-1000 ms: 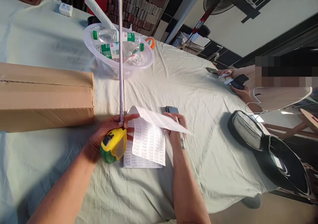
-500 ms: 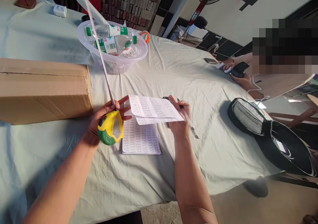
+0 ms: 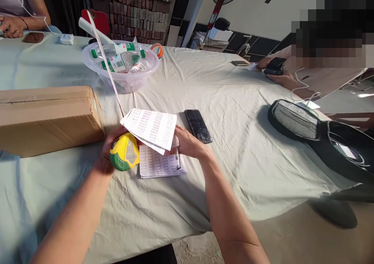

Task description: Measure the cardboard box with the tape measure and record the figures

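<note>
My left hand (image 3: 107, 151) is wrapped round a yellow and green tape measure (image 3: 125, 153), its pale blade (image 3: 105, 63) pulled out and rising toward the bowl. Loose paper sheets (image 3: 153, 126) covered in rows of handwritten figures are lifted between my hands. My right hand (image 3: 188, 142) grips their right edge, its fingers partly hidden behind them. A clear pen (image 3: 177, 158) points down from this hand over more written sheets (image 3: 159, 166) lying on the cloth. Beside my right hand lies a black phone (image 3: 198, 126).
A cardboard box (image 3: 49, 123) stands at left. Behind it, a plastic bowl (image 3: 131, 80) holds bottles. A black open case (image 3: 309, 129) lies at right. Across the table, one person (image 3: 315, 71) holds a dark object; another person's hand (image 3: 13, 27) shows at far left.
My right hand has moved left with the sheets and turned over, so the pen now points down over the lower sheets. The phone is uncovered. The view has shifted slightly.
</note>
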Tool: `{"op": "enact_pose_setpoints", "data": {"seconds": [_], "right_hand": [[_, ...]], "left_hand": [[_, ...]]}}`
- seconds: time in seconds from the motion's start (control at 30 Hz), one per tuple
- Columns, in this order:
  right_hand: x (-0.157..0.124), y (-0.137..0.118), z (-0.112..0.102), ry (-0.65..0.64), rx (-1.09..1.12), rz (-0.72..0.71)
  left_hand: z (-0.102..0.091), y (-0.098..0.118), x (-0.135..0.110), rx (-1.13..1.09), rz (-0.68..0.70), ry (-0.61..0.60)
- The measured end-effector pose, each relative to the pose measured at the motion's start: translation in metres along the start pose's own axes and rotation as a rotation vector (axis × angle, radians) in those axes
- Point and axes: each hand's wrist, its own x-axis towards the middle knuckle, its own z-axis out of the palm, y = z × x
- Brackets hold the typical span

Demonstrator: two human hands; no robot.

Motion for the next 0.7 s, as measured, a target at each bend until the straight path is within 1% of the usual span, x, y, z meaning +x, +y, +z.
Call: {"op": "enact_pose_setpoints", "data": {"seconds": [0.07, 0.1, 0.17, 0.23, 0.3, 0.4, 0.5, 0.63, 0.7], "right_hand": [[0.0, 0.0, -0.001, -0.164, -0.182, -0.037], [0.0, 0.002, -0.001, -0.256, -0.313, -0.051], [0.001, 0.004, -0.001, -0.388, -0.565, -0.058], [0.001, 0.003, -0.001, -0.459, -0.709, -0.041], [0.001, 0.0, -0.001, -0.5, -0.773, -0.03], [0.001, -0.007, -0.001, -0.497, -0.774, -0.02], [0.002, -0.007, -0.002, -0.461, -0.657, -0.02], [0.003, 0.003, -0.004, -0.332, -0.424, 0.037], [0.003, 0.008, -0.004, -0.268, -0.334, 0.053]], "left_hand": [[0.003, 0.0, -0.002, -0.001, 0.025, -0.011], [0.005, 0.0, -0.004, 0.0, 0.043, -0.021], [0.009, 0.0, -0.008, 0.017, 0.07, -0.049], [0.01, 0.0, -0.011, 0.032, 0.085, -0.081], [0.009, 0.0, -0.011, 0.024, 0.088, -0.106], [0.004, -0.001, -0.006, -0.017, 0.114, -0.134], [-0.003, -0.002, 0.0, -0.011, 0.124, -0.135], [-0.009, -0.001, 0.004, 0.027, 0.117, -0.11], [-0.01, 0.002, 0.004, 0.039, 0.144, -0.093]]}}
